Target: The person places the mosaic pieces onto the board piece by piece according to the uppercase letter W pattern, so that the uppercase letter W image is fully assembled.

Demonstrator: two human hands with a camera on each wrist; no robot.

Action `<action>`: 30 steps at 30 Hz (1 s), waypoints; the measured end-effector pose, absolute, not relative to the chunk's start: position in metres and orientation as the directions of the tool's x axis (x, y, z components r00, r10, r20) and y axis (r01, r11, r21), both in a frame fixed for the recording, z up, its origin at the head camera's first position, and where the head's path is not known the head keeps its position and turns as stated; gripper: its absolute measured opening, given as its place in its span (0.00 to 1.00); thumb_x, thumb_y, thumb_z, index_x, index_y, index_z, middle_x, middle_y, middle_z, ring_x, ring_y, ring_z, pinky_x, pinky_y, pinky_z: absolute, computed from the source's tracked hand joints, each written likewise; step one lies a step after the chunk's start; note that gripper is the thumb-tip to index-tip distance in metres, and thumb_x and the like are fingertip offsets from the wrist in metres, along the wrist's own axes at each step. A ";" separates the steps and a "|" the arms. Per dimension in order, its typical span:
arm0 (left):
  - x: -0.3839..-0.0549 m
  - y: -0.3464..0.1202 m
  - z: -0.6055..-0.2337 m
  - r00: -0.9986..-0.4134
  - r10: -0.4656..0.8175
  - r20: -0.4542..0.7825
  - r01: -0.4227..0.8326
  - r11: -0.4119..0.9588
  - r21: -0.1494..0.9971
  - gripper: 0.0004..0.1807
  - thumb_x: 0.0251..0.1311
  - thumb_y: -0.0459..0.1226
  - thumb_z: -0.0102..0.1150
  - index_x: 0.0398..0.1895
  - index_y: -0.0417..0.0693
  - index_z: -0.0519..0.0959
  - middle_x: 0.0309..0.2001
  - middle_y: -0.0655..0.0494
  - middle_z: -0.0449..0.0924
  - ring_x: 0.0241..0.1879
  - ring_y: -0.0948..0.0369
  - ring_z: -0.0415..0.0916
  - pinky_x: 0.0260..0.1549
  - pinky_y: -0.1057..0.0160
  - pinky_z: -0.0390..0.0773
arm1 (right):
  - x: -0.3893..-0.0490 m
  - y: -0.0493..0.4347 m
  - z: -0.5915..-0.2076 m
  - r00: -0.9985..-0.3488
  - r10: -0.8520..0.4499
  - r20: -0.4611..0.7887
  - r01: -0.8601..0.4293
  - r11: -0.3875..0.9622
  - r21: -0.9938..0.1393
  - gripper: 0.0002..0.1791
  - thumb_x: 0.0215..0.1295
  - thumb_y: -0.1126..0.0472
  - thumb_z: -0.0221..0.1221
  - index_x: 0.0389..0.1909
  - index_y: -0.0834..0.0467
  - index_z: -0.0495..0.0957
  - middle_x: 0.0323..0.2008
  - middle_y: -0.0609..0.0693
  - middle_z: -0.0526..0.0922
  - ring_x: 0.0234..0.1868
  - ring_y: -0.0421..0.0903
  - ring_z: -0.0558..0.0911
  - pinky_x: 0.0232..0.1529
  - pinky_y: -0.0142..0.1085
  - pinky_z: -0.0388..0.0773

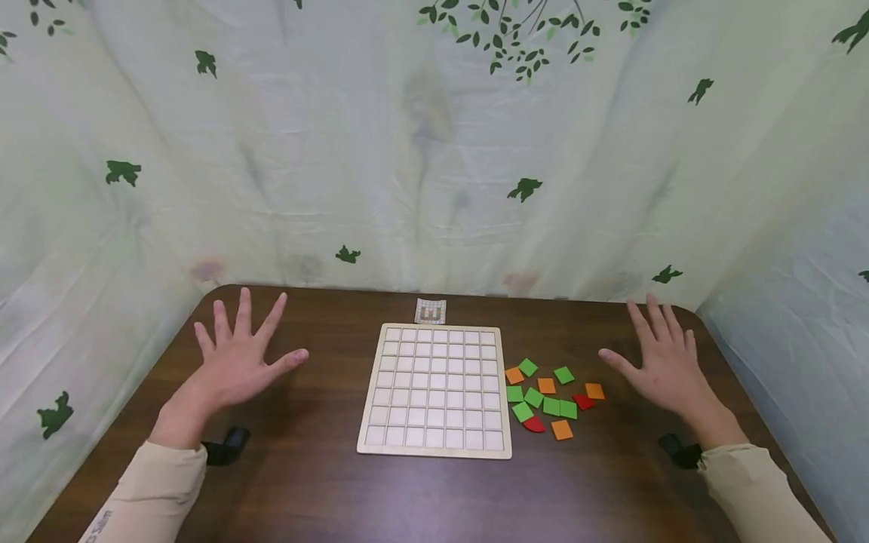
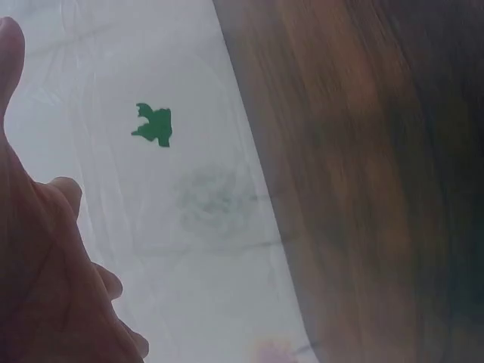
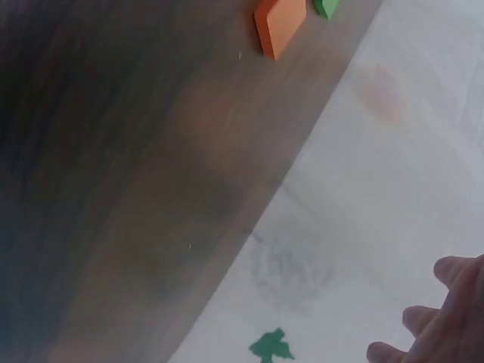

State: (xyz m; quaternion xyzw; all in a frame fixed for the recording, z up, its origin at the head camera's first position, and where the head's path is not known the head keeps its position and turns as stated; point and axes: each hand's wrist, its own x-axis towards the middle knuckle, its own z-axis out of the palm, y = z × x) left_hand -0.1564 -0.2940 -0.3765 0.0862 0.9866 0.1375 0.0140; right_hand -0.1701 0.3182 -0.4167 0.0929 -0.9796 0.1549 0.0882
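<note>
My left hand point(image 1: 237, 366) is spread over the left side of the table, fingers straight and holding nothing. On the right side, my right hand point(image 1: 668, 369) is likewise spread, with nothing in it. Between them lies a square wooden grid board point(image 1: 434, 455) with rows of pale square cells. Just right of the board, nearest my right hand, flat tiles lie loose: several green squares point(image 1: 564, 375), several orange squares point(image 1: 594, 391) and red pieces, one a rounded wedge point(image 1: 534, 424). The right wrist view shows an orange tile point(image 3: 281, 26) at its top edge.
A small card point(image 1: 431, 311) printed with a coloured grid pattern lies at the board's far edge. The dark wooden table point(image 1: 421, 498) ends at a white curtain point(image 1: 380, 151) with green leaf prints. Black wrist straps point(image 1: 229, 446) sit below both hands.
</note>
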 end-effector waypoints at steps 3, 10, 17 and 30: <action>-0.154 -0.289 -0.379 -0.984 0.176 0.007 0.171 0.944 0.282 0.53 0.66 0.67 0.48 0.82 0.60 0.32 0.76 0.33 0.12 0.68 0.29 0.06 0.56 0.20 0.16 | -0.168 0.311 -0.420 -0.963 -0.167 0.211 -0.225 0.931 -0.287 0.54 0.68 0.33 0.54 0.82 0.54 0.38 0.80 0.63 0.33 0.77 0.70 0.37 0.64 0.78 0.33; -0.149 -0.272 -0.391 -0.981 0.196 0.000 0.185 0.926 0.329 0.53 0.66 0.66 0.49 0.82 0.60 0.33 0.77 0.35 0.14 0.70 0.30 0.07 0.57 0.21 0.17 | -0.165 0.295 -0.428 -0.953 -0.219 0.208 -0.275 0.913 -0.301 0.53 0.67 0.34 0.57 0.82 0.55 0.42 0.80 0.64 0.38 0.77 0.70 0.41 0.64 0.78 0.40; -0.145 -0.253 -0.403 -0.974 0.226 -0.012 0.205 0.901 0.383 0.52 0.67 0.66 0.49 0.83 0.60 0.33 0.78 0.36 0.16 0.72 0.30 0.10 0.60 0.22 0.19 | -0.162 0.284 -0.438 -0.947 -0.260 0.186 -0.308 0.898 -0.313 0.52 0.66 0.37 0.60 0.81 0.55 0.45 0.79 0.65 0.42 0.76 0.70 0.45 0.64 0.77 0.46; -0.139 -0.217 -0.432 -0.952 0.305 -0.029 0.256 0.844 0.471 0.50 0.68 0.63 0.50 0.83 0.57 0.39 0.79 0.36 0.26 0.76 0.33 0.24 0.65 0.24 0.28 | -0.168 0.266 -0.446 -0.948 -0.317 0.014 -0.280 0.817 -0.504 0.50 0.67 0.48 0.65 0.79 0.62 0.47 0.77 0.69 0.49 0.73 0.72 0.54 0.65 0.72 0.55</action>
